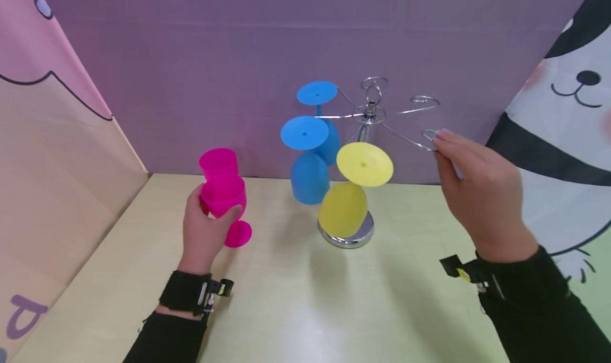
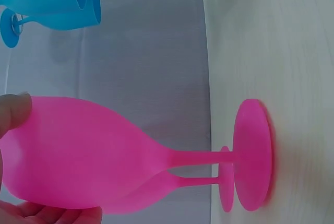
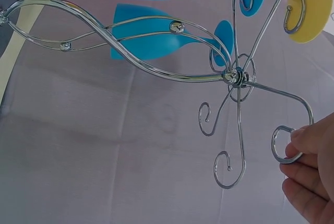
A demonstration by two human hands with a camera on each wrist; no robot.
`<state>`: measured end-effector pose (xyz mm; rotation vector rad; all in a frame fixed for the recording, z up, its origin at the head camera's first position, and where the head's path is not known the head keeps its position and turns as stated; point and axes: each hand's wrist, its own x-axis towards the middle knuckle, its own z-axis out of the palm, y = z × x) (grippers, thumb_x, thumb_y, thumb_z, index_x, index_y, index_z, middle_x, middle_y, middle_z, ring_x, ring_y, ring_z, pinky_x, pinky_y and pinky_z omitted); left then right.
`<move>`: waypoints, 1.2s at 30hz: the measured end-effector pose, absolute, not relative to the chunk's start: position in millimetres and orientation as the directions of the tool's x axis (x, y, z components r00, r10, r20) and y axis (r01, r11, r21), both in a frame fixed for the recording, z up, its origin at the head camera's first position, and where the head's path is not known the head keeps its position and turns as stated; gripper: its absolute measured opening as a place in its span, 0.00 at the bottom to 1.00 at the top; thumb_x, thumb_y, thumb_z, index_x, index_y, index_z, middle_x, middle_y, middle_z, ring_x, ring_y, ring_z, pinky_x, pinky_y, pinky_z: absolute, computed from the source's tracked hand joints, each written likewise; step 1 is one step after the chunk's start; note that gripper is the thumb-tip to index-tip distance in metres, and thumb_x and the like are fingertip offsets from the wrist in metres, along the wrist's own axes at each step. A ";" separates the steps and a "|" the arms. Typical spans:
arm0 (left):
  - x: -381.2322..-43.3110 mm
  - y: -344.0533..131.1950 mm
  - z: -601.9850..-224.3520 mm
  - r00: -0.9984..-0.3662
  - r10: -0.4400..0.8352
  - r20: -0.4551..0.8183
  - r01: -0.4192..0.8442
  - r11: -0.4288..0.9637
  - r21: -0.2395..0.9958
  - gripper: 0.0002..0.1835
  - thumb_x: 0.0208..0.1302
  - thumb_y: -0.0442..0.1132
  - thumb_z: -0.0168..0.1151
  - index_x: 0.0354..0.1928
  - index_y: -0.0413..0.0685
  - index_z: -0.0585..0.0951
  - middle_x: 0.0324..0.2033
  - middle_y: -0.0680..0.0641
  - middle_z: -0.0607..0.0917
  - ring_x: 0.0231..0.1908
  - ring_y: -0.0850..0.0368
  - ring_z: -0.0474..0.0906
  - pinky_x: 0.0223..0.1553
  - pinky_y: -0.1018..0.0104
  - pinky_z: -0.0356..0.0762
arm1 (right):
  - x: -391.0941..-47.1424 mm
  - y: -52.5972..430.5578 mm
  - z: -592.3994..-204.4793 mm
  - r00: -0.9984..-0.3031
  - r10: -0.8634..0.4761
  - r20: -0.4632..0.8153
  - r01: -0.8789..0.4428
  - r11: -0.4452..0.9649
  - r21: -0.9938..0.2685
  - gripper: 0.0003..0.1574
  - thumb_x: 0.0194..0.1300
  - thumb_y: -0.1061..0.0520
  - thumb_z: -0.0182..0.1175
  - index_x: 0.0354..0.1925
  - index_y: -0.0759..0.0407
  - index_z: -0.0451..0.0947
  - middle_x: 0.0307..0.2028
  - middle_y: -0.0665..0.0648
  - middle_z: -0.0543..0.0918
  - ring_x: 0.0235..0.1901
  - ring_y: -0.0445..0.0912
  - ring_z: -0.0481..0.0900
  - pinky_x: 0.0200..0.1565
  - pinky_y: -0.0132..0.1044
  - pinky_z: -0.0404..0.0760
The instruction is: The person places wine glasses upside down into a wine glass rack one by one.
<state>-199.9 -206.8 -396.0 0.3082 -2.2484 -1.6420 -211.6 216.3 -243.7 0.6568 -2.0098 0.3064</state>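
My left hand [image 1: 206, 235] grips the bowl of a pink goblet [image 1: 224, 196], whose round foot meets the table in the left wrist view. Just behind it stands a second pink goblet [image 1: 218, 161]. On the right, my right hand [image 1: 487, 193] pinches the curled end of one arm of a chrome glass rack [image 3: 237, 78] between thumb and fingers. A yellow goblet [image 1: 343, 209] hangs upside down from the rack's near arm. Two blue goblets, a nearer one [image 1: 310, 177] and a farther one [image 1: 329, 140], hang upside down on its left arms.
The rack rises from a round chrome base [image 1: 350, 241] on the pale table [image 1: 267, 310]. Behind is a purple backdrop [image 1: 215, 87]. A panda-printed panel [image 1: 563, 140] stands at right, a pink and cream one [image 1: 57, 156] at left.
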 end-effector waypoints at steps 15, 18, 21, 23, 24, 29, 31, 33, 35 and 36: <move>-193.8 -202.4 -389.6 -0.921 -0.360 0.148 0.040 0.291 0.956 0.49 0.61 0.48 0.77 0.78 0.48 0.59 0.68 0.44 0.71 0.67 0.46 0.68 0.66 0.46 0.72 | -211.2 214.6 -245.7 -0.372 -0.340 0.864 -0.570 0.818 0.076 0.15 0.72 0.64 0.64 0.54 0.65 0.86 0.52 0.63 0.87 0.52 0.57 0.86 0.53 0.52 0.84; -193.1 -200.4 -387.4 -0.927 -0.343 0.154 0.047 0.301 0.952 0.50 0.60 0.49 0.77 0.78 0.49 0.59 0.69 0.45 0.70 0.68 0.45 0.68 0.65 0.46 0.73 | -211.4 213.5 -245.5 -0.375 -0.344 0.861 -0.568 0.819 0.080 0.15 0.71 0.64 0.65 0.54 0.66 0.86 0.52 0.64 0.87 0.52 0.58 0.86 0.50 0.56 0.84; -192.6 -198.0 -385.5 -0.939 -0.308 0.155 0.056 0.307 0.950 0.52 0.60 0.51 0.77 0.79 0.49 0.57 0.70 0.44 0.69 0.69 0.44 0.67 0.66 0.45 0.73 | -211.7 212.0 -246.0 -0.379 -0.349 0.857 -0.568 0.819 0.082 0.15 0.71 0.63 0.65 0.54 0.66 0.85 0.52 0.64 0.86 0.52 0.59 0.86 0.51 0.56 0.84; -192.6 -196.0 -385.4 -0.948 -0.279 0.153 0.060 0.314 0.947 0.52 0.60 0.52 0.77 0.80 0.49 0.57 0.70 0.45 0.69 0.69 0.44 0.66 0.65 0.45 0.74 | -211.9 211.0 -246.6 -0.376 -0.347 0.859 -0.570 0.818 0.081 0.15 0.70 0.64 0.66 0.54 0.66 0.86 0.52 0.65 0.86 0.53 0.58 0.86 0.53 0.56 0.84; -192.4 -194.8 -385.1 -0.952 -0.265 0.154 0.065 0.317 0.946 0.52 0.60 0.52 0.77 0.79 0.49 0.57 0.70 0.45 0.69 0.69 0.44 0.67 0.64 0.45 0.74 | -211.9 210.5 -247.0 -0.374 -0.348 0.860 -0.570 0.818 0.083 0.15 0.70 0.64 0.66 0.54 0.66 0.86 0.52 0.65 0.86 0.53 0.58 0.86 0.53 0.55 0.84; -190.3 -190.0 -382.7 -0.960 -0.212 0.181 0.104 0.328 0.939 0.50 0.59 0.52 0.78 0.78 0.49 0.60 0.67 0.47 0.72 0.66 0.46 0.70 0.62 0.47 0.77 | -212.0 208.1 -248.7 -0.353 -0.340 0.872 -0.579 0.811 0.083 0.16 0.68 0.64 0.68 0.53 0.66 0.86 0.51 0.65 0.87 0.53 0.58 0.86 0.53 0.55 0.84; -188.6 -188.5 -380.5 -0.961 -0.192 0.198 0.126 0.331 0.935 0.49 0.59 0.52 0.78 0.77 0.49 0.61 0.66 0.48 0.73 0.65 0.47 0.71 0.61 0.48 0.77 | -211.5 207.2 -248.9 -0.351 -0.339 0.873 -0.583 0.809 0.080 0.16 0.68 0.64 0.68 0.54 0.65 0.86 0.51 0.65 0.87 0.53 0.57 0.86 0.52 0.56 0.84; -186.5 -186.9 -377.6 -0.961 -0.173 0.216 0.149 0.335 0.930 0.49 0.59 0.52 0.78 0.77 0.50 0.62 0.65 0.49 0.74 0.64 0.48 0.71 0.60 0.48 0.78 | -210.6 206.5 -248.7 -0.358 -0.345 0.868 -0.582 0.809 0.082 0.16 0.68 0.63 0.68 0.54 0.66 0.86 0.51 0.65 0.87 0.53 0.57 0.86 0.52 0.56 0.84; -184.6 -185.2 -374.6 -0.959 -0.151 0.238 0.177 0.338 0.924 0.48 0.58 0.51 0.79 0.76 0.51 0.63 0.64 0.50 0.74 0.62 0.49 0.73 0.59 0.49 0.79 | -209.8 205.3 -248.3 -0.362 -0.347 0.865 -0.585 0.807 0.079 0.17 0.68 0.63 0.69 0.54 0.66 0.86 0.51 0.65 0.87 0.53 0.57 0.86 0.51 0.56 0.84; -183.7 -184.3 -373.2 -0.959 -0.140 0.247 0.188 0.340 0.922 0.48 0.58 0.51 0.79 0.76 0.51 0.63 0.64 0.50 0.74 0.62 0.49 0.73 0.59 0.49 0.79 | -209.4 204.5 -248.0 -0.362 -0.349 0.864 -0.586 0.807 0.080 0.17 0.68 0.63 0.69 0.54 0.66 0.86 0.51 0.65 0.87 0.53 0.57 0.86 0.51 0.56 0.84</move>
